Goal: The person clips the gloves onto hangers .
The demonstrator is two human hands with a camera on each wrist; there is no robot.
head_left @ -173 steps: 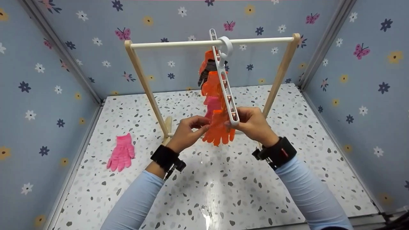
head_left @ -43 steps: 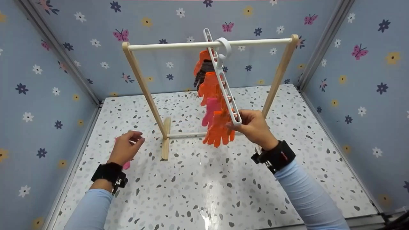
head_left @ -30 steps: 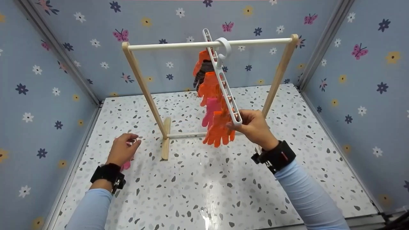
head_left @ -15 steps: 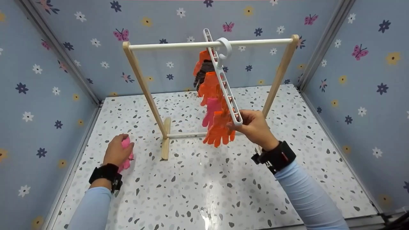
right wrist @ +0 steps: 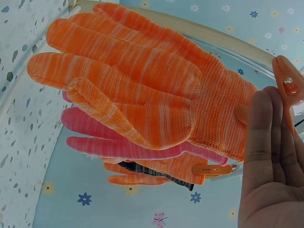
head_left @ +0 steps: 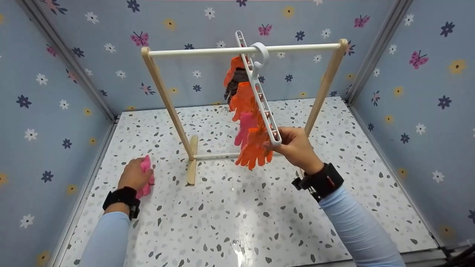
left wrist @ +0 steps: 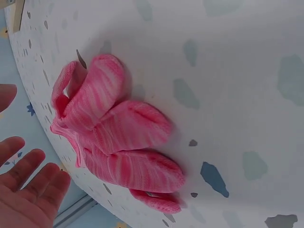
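On the left of the speckled surface lies a pink knit glove [head_left: 145,185], its fingers splayed in the left wrist view. My left hand [head_left: 134,174] is over it; the left wrist view shows the fingers [left wrist: 38,180] spread apart. A white hanger [head_left: 261,98] with small clips hooks over the rail. My right hand [head_left: 297,146] holds its near end, with thumb and fingers on either side. In the right wrist view, an orange clip [right wrist: 289,78] sits by those fingers. An orange glove [head_left: 254,150] hangs beside this hand.
Behind the front glove hang a pink glove [head_left: 246,128], more orange gloves [head_left: 243,98] and a dark striped glove [head_left: 235,83]. The rail [head_left: 200,51] spans two wooden posts [head_left: 169,104]. Patterned walls [head_left: 426,122] stand on three sides.
My left hand has left the hanging gloves and moved left and down onto the pink glove on the surface. My right hand has stayed at the hanger's end.
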